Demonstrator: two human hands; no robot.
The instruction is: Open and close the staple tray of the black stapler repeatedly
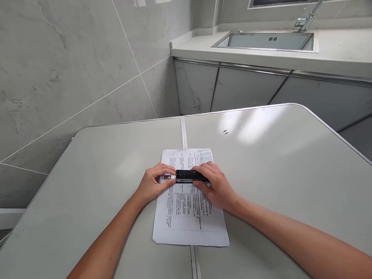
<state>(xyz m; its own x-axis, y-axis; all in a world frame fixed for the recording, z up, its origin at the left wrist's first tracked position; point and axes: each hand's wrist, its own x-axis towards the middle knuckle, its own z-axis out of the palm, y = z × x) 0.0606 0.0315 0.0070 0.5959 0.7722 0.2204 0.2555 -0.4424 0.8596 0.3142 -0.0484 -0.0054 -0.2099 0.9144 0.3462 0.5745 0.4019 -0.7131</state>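
A black stapler point(189, 175) lies crosswise over printed sheets of paper point(189, 217), a little above their middle. My right hand point(216, 183) grips its right end, thumb on the near side and fingers over the far side. At the other end, my left hand point(155, 182) has its thumb and fingers closed around a small metal and whitish part that sticks out of the stapler. The fingers partly hide that part. The paper lies flat on the table, its lines of print running away from me.
The white folding table point(80, 201) has a seam down its middle under the paper. Small metal bits point(225, 132), perhaps staples, lie beyond the paper to the right. A tiled wall point(52, 60) stands at left; a counter with a sink point(265, 41) and faucet point(306, 22) is behind.
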